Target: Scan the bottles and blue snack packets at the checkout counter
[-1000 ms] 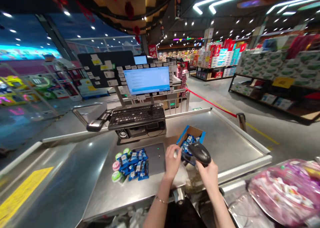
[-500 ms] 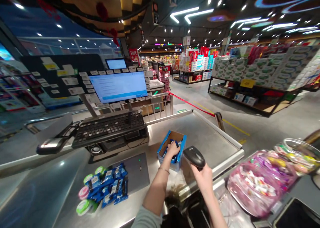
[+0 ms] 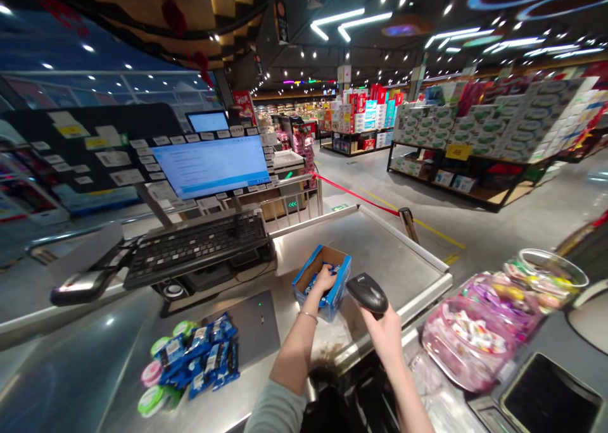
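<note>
My left hand (image 3: 325, 278) reaches into a blue open-topped cardboard box (image 3: 341, 288) on the steel counter. Its fingers are closed around a blue packet (image 3: 335, 269), partly hidden by the hand and the box wall. To the right of the box, my right hand (image 3: 386, 326) grips a black barcode scanner (image 3: 367, 292), its head angled towards the box. Several loose blue packets (image 3: 216, 351) lie in a pile at the left, beside round tubs with green and pink lids (image 3: 152, 400).
A keyboard (image 3: 194, 246) and a lit monitor (image 3: 213, 167) stand at the back left. Pink tubs of sweets (image 3: 470, 341) are on the right, near a dark-screened device (image 3: 551, 395). A raised metal rim (image 3: 418, 297) edges the counter. Stacked boxed goods (image 3: 475, 129) stand beyond.
The view has shifted slightly, moving the surroundings left in the picture. My left hand stays inside the box, and the scanner remains in my right hand beside it.
</note>
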Demonstrator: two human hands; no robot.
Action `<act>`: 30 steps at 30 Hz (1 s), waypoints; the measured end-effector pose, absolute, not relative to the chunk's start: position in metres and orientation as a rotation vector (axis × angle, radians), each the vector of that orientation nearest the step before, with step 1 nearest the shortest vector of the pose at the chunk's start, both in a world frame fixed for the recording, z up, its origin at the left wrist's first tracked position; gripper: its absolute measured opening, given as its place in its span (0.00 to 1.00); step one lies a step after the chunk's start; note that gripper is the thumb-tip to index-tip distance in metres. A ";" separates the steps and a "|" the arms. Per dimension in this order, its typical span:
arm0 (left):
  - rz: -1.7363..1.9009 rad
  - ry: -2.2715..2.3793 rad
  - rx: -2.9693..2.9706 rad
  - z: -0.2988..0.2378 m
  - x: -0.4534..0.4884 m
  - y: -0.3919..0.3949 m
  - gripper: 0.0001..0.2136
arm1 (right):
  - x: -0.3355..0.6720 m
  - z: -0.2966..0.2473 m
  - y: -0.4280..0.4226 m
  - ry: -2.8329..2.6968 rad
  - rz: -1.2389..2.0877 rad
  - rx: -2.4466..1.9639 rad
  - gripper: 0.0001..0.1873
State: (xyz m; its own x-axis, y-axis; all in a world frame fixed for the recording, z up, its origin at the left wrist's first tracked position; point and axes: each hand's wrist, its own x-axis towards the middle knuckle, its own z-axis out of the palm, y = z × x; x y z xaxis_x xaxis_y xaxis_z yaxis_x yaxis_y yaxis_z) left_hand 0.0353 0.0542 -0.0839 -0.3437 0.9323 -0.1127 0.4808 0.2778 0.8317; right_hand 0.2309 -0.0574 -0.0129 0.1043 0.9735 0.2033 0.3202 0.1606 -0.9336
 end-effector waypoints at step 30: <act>1.781 2.354 1.804 -0.015 -0.001 -0.149 0.25 | 0.173 0.008 -0.141 -1.953 0.795 -1.243 0.21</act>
State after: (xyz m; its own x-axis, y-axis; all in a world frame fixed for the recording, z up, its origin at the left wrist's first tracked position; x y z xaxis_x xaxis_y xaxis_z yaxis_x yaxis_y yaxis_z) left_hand -0.0013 -0.1486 -0.0154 -0.4196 0.5310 0.7362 0.8528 -0.0473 0.5201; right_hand 0.1727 -0.1407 0.0082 -0.3126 0.9244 0.2187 0.5089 0.3573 -0.7831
